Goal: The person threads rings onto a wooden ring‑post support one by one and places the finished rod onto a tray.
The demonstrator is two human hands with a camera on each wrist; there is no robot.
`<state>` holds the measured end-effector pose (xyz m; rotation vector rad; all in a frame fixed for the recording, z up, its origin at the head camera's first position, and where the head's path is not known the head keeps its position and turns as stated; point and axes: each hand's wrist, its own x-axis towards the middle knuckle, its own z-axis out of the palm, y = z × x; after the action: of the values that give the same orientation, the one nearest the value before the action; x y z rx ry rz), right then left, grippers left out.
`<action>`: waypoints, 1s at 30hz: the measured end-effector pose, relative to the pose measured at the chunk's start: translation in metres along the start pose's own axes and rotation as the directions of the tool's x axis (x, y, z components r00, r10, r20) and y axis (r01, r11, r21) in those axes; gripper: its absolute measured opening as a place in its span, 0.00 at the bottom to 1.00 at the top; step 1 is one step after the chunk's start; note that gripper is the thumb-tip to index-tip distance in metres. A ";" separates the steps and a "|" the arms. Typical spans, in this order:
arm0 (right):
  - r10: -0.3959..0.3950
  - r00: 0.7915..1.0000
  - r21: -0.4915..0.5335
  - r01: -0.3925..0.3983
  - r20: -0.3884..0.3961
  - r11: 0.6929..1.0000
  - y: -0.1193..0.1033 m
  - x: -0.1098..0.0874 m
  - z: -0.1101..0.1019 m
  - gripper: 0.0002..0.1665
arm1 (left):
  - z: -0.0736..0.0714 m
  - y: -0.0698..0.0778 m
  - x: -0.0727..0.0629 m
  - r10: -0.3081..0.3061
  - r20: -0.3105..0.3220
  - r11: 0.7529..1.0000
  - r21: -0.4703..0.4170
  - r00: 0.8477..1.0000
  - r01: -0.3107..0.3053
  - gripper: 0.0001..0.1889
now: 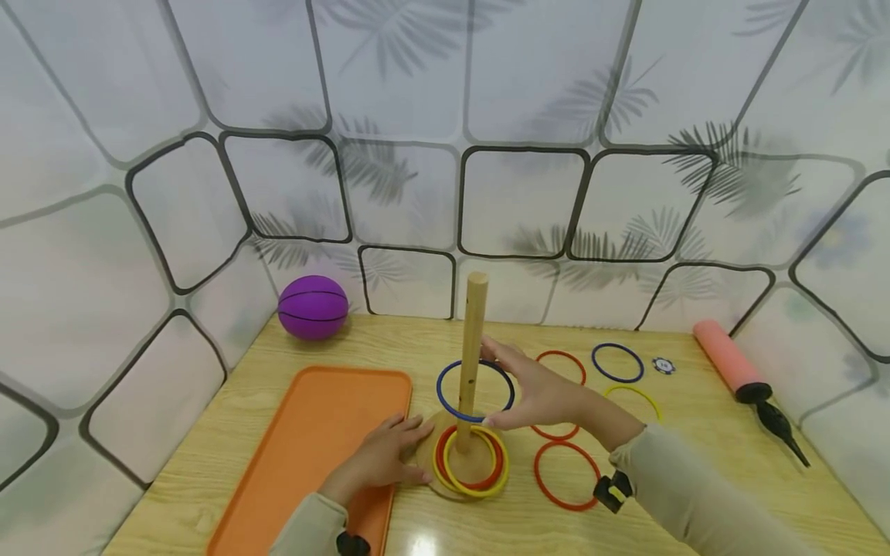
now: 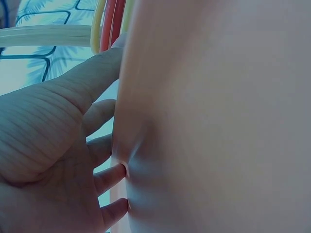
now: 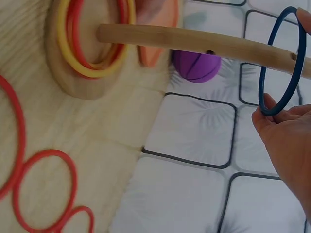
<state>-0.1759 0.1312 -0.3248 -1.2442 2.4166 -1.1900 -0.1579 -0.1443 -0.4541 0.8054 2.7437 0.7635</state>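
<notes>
A wooden post (image 1: 473, 340) stands upright on a round wooden base (image 3: 73, 90). Yellow rings (image 3: 62, 43) and red rings (image 3: 74, 34) lie around its foot. My right hand (image 1: 542, 390) pinches a blue ring (image 3: 294, 82) between thumb and fingers. That ring encircles the post, well above the rings at the bottom. My left hand (image 1: 382, 454) is spread between the orange tray (image 1: 313, 432) and the base, fingertips at the base's left edge. In the left wrist view, the tray hides part of its fingertips.
Right of the stand lie red rings (image 1: 567, 507), another blue ring (image 1: 617, 379), a yellow ring (image 1: 647, 396) and a small round chip (image 1: 664, 365). A pink hand pump (image 1: 730, 359) lies at the right edge. A purple ball (image 1: 313, 307) sits at the back left by the patterned wall (image 1: 410, 286).
</notes>
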 end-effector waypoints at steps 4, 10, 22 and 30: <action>0.031 0.999 -0.013 -0.032 -0.006 0.999 0.014 -0.005 0.016 0.60 | 0.001 -0.001 0.000 0.000 -0.001 1.000 -0.004 1.000 0.000 0.42; 0.066 0.997 -0.029 -0.067 -0.025 0.997 0.039 -0.012 0.040 0.63 | 0.001 0.000 0.000 -0.010 0.006 1.000 -0.001 1.000 0.010 0.42; 0.151 0.988 0.043 -0.150 -0.036 0.988 0.064 -0.023 0.073 0.64 | -0.001 0.001 0.000 -0.008 0.014 1.000 -0.016 1.000 0.008 0.42; 0.125 0.989 -0.011 -0.126 -0.074 0.992 0.078 -0.033 0.093 0.62 | 0.000 0.001 0.000 -0.011 0.013 1.000 -0.017 1.000 0.011 0.41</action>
<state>-0.1580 0.1283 -0.4494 -1.0521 2.5190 -1.2024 -0.1575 -0.1442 -0.4535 0.7878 2.7240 0.7764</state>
